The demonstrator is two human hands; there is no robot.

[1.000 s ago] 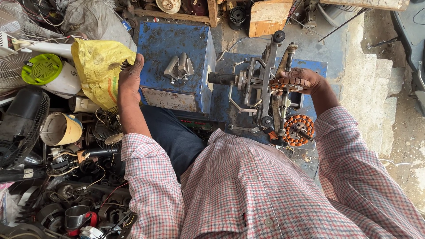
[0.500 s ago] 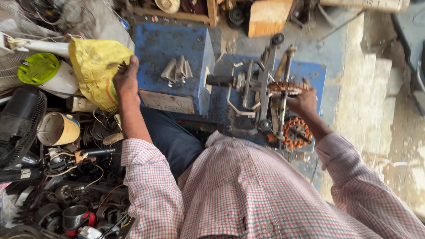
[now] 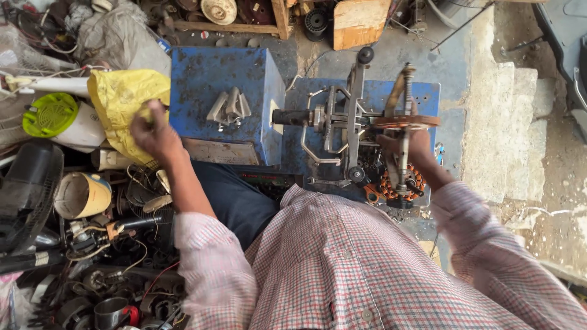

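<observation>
Reaching out to the left, the left hand (image 3: 156, 131) is blurred and lies against a crumpled yellow bag (image 3: 122, 104); its fingers curl inward, but whether they pinch the plastic or only brush it cannot be told. The bag rests just off the left edge of a blue metal box (image 3: 214, 79), which carries a small grey metal fitting (image 3: 229, 107) near the middle of its top.

Across from it, the right hand (image 3: 406, 150) sits at a hand-cranked winding machine (image 3: 351, 122) bolted to a blue base (image 3: 428, 91). Its fingers seem closed around the upright metal rod under a flat brown disc (image 3: 406, 121), though the rod and disc cover most of the hand. Below, at the near edge of the base, a ring of copper coils (image 3: 400, 183) is partly hidden behind the rod and the wrist.

The person's checked shirt (image 3: 342, 263) fills the lower part of the view and hides the lap and the ground in front. On the left, a heap of dark scrap parts (image 3: 92, 269), a black fan guard (image 3: 27, 195) cut off by the edge and a green and white casing (image 3: 58, 116) crowd together.
</observation>
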